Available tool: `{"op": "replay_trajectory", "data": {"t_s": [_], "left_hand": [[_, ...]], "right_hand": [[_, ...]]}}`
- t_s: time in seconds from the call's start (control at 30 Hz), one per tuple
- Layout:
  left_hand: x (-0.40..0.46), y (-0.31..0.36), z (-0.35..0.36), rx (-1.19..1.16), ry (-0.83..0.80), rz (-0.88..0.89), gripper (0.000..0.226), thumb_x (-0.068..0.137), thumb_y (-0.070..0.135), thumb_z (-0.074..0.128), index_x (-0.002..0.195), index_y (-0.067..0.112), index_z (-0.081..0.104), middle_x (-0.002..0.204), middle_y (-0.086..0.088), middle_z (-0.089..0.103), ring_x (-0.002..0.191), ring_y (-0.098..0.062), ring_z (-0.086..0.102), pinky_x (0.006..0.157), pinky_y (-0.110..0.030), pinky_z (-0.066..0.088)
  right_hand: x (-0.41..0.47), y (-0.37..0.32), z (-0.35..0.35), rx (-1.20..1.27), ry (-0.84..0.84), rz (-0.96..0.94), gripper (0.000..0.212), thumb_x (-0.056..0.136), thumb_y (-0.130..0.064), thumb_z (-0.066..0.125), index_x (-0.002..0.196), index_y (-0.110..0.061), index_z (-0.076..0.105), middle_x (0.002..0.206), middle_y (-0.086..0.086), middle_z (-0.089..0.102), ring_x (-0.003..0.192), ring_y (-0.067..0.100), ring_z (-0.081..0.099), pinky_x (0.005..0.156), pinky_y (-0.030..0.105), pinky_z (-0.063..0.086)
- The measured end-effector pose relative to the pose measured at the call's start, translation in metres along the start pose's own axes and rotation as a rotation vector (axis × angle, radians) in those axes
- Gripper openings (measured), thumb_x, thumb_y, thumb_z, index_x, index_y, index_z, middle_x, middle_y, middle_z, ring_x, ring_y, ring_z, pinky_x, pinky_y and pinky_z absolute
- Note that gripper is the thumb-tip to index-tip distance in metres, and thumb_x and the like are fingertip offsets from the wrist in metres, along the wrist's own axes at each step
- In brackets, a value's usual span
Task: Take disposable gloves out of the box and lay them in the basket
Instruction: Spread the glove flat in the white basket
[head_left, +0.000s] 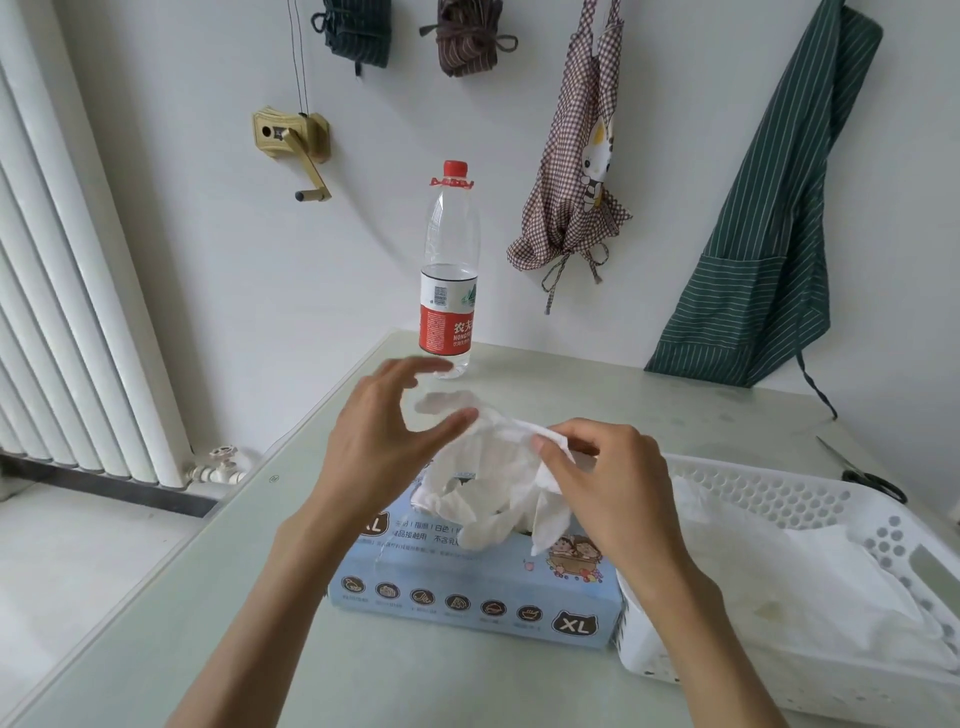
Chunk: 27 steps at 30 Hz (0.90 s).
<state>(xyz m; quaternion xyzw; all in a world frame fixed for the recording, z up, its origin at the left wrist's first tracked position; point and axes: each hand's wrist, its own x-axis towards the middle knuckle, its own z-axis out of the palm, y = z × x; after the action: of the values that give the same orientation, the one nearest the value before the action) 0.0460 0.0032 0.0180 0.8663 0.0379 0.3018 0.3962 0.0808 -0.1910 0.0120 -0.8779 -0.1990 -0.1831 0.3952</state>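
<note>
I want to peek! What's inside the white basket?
The white basket holds thin white disposable gloves lying flat across its bottom. How many are stacked cannot be told, and whatever lies beneath them is covered. The right hand also hides the basket's near left corner.

Glove box (475, 587): pale blue, black XL badges, cartoon print
Gloves (493, 483): translucent white
Basket (810, 499): white, round perforations
Bottle (449, 291): clear, red cap, red-and-white label
Aprons: green with white stripes (769, 218); brown-white check (571, 171)
Table (208, 623): pale grey-green
</note>
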Motion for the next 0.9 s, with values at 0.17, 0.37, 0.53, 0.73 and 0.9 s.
{"op": "replay_trajectory", "data": {"t_s": [0.17,0.37,0.53,0.73,0.9], "left_hand": [[-0.008,0.015,0.011,0.190,-0.099,-0.045,0.089,0.052,0.065,0.076,0.125,0.028,0.040,0.124,0.013,0.040,0.115,-0.010,0.037,0.095,-0.028,0.036],[-0.017,-0.010,0.039,0.471,-0.310,-0.116,0.125,0.065,0.062,0.073,0.150,0.024,-0.010,0.156,0.002,-0.003,0.144,-0.020,0.000,0.115,-0.036,0.013],[-0.008,-0.016,0.029,0.440,-0.290,-0.176,0.117,0.066,0.058,0.074,0.151,0.025,0.001,0.157,0.002,-0.001,0.144,-0.021,-0.002,0.116,-0.041,0.012],[0.001,-0.021,0.009,0.193,-0.374,-0.294,0.110,0.059,0.045,0.085,0.148,0.033,0.021,0.156,0.008,0.010,0.143,-0.015,0.002,0.115,-0.044,0.016],[-0.001,-0.018,0.013,0.246,-0.353,-0.254,0.108,0.060,0.045,0.085,0.148,0.032,0.023,0.156,0.007,0.011,0.142,-0.017,0.004,0.115,-0.044,0.015]], "right_hand": [[0.004,0.004,-0.001,0.256,-0.086,0.158,0.011,0.085,-0.031,0.068,0.079,-0.024,0.071,0.064,-0.012,0.069,0.058,0.002,0.062,0.057,0.022,0.047],[0.008,0.009,-0.010,0.408,-0.063,0.264,0.018,0.089,-0.027,0.063,0.081,-0.012,0.066,0.073,0.010,0.069,0.066,0.025,0.060,0.060,0.030,0.042],[0.016,0.019,-0.030,0.470,0.065,0.353,0.017,0.094,-0.027,0.057,0.082,-0.018,0.064,0.079,-0.002,0.066,0.069,0.009,0.057,0.063,0.022,0.042],[0.020,0.022,-0.042,0.595,0.160,0.326,0.013,0.095,-0.026,0.056,0.085,-0.020,0.063,0.081,-0.006,0.066,0.070,0.003,0.059,0.063,0.015,0.045],[0.018,0.017,-0.047,0.529,0.157,0.195,0.012,0.095,-0.024,0.056,0.090,-0.017,0.064,0.078,-0.004,0.063,0.064,-0.001,0.056,0.058,0.011,0.043]]}}
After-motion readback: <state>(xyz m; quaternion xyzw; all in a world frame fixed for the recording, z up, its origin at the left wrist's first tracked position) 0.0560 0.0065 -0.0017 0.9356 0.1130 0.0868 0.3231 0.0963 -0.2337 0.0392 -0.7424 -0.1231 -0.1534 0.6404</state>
